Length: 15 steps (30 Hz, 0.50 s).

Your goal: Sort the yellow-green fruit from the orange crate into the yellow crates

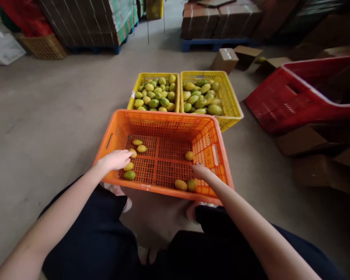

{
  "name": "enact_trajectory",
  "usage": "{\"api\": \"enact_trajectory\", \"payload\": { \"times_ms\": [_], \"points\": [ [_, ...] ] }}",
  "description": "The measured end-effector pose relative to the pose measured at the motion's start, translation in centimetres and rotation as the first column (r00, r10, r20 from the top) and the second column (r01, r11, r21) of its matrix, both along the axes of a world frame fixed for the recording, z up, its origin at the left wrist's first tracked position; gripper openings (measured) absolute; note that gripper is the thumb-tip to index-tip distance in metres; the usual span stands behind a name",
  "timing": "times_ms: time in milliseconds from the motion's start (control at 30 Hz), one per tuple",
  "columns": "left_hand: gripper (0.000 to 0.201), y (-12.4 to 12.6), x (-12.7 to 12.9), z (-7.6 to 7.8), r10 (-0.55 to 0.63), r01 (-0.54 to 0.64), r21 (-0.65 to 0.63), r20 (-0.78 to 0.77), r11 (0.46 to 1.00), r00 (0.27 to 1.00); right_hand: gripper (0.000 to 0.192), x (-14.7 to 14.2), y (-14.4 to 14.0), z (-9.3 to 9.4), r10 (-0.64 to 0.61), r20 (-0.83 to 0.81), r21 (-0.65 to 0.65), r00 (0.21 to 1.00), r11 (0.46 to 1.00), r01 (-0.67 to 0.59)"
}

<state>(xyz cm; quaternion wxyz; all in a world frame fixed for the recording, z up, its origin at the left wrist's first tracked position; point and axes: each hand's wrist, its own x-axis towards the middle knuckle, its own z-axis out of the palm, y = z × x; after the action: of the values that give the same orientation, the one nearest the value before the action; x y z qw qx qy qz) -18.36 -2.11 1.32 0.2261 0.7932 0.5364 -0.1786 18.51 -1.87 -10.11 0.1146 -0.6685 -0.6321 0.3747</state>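
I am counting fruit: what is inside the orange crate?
The orange crate holds about eight loose mangoes. The left hand and right hand may cover more.

Open crate floor (166, 155) between scattered mangoes (186, 184)

Two yellow crates (235, 105), a red crate (280, 101), seemingly cardboard boxes (224, 59).

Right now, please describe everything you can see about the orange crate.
The orange crate is perforated plastic, with slot handles in its side walls. It sits upright on the concrete floor, before two yellow crates. It holds only a few yellow-green fruits. The left hand reaches fruits at its left side; the right hand reaches inside near its right wall.
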Motion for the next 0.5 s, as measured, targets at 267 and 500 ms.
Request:
{"api": "enact_trajectory", "payload": {
  "times_ms": [267,500],
  "points": [
    [0.044,-0.7,-2.9,-0.3,0.181,-0.205,-0.110,-0.199,0.972,0.963,0.056,0.2,6.1,-7.7,0.356,0.556,-0.193,0.751,0.934,-0.300],
    [0.046,-0.5,-2.7,-0.2,0.154,-0.168,-0.106,-0.130,0.980,0.980,0.049,1.0,8.5,-12.3,0.404,0.641,-0.178,0.652,0.905,-0.386]
  ]
}}
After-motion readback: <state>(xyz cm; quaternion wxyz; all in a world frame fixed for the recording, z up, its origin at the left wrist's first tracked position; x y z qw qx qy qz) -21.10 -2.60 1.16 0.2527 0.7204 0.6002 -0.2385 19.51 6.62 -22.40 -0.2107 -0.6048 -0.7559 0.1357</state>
